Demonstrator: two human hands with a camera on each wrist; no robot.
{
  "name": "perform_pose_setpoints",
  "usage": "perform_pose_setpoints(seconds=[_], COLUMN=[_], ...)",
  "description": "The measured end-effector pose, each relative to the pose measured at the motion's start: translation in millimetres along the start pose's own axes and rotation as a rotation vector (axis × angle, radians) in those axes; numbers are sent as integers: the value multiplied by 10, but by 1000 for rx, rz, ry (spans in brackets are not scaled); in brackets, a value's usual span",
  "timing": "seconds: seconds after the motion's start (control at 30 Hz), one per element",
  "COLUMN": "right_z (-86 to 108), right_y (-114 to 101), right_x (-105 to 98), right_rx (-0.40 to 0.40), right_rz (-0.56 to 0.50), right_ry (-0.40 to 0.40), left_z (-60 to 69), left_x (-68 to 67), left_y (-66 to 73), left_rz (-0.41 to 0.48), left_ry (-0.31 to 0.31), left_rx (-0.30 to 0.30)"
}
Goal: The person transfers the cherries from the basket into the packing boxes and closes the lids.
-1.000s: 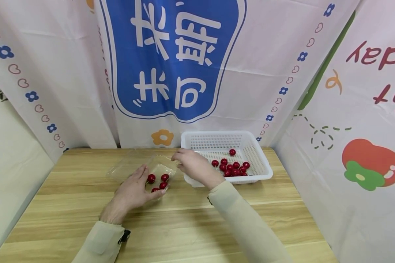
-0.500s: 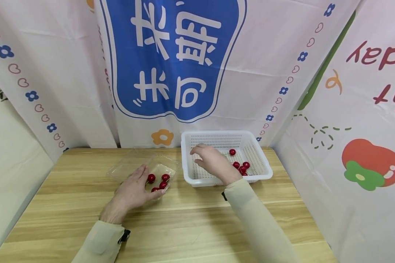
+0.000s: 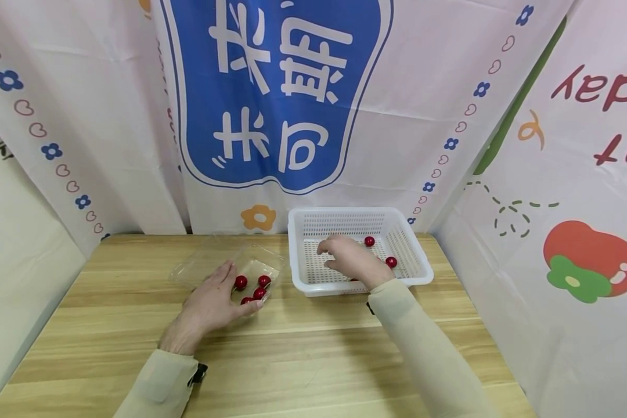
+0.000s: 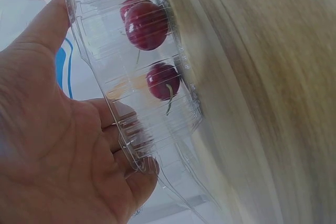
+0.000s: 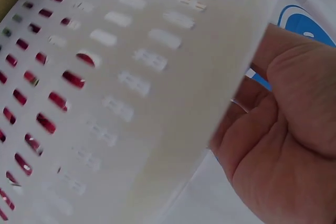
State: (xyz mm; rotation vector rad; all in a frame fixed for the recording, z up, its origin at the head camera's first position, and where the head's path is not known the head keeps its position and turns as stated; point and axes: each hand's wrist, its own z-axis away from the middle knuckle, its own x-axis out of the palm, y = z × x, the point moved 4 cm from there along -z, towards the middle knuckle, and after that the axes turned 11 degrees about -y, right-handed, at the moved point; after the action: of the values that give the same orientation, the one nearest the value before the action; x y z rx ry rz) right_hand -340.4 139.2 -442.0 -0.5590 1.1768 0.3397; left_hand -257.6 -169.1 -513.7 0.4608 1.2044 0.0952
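My left hand (image 3: pixel 209 305) holds the near side of a clear plastic clamshell box (image 3: pixel 255 268). In the left wrist view its thumb is at one corner of the box wall (image 4: pixel 107 69) and its fingers bend round the other end. Several red cherries (image 3: pixel 259 294) lie in the box. The right hand (image 3: pixel 352 258) hovers within a white perforated basket (image 3: pixel 295 255), fingers loosely bent, nothing visible in them. Cherries in the basket (image 3: pixel 369 241) are partly hidden by that hand; more red shows through the slots of the basket wall (image 5: pixel 173 93) in the right wrist view.
The box's open lid (image 3: pixel 201 264) lies to its left on the wooden table (image 3: pixel 292 360). Behind the table hangs a printed cloth (image 3: pixel 397 128), close to the basket's far rim. Another printed cloth (image 3: pixel 580 191) stands along the right side.
The right hand has moved right, from beside the clear box into the white basket, and now covers more of the cherries there. The left hand has stayed at the box.
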Motion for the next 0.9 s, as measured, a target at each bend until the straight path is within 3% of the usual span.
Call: perform_pose_setpoints(seconds=[0.27,0.67,0.9], right_z=[8,53,94], right_y=[149,362,433], right_x=[85,200,229], right_rx=[33,126,196], right_rz=[15,-50,-120], right_ry=[-103,-267,-297], left_z=[-9,-6,-4], left_x=[-2,-4,2], left_y=[-13,-2,-8], left_rz=[0,0,3], left_ry=[4,1,11], left_rx=[2,-2,0])
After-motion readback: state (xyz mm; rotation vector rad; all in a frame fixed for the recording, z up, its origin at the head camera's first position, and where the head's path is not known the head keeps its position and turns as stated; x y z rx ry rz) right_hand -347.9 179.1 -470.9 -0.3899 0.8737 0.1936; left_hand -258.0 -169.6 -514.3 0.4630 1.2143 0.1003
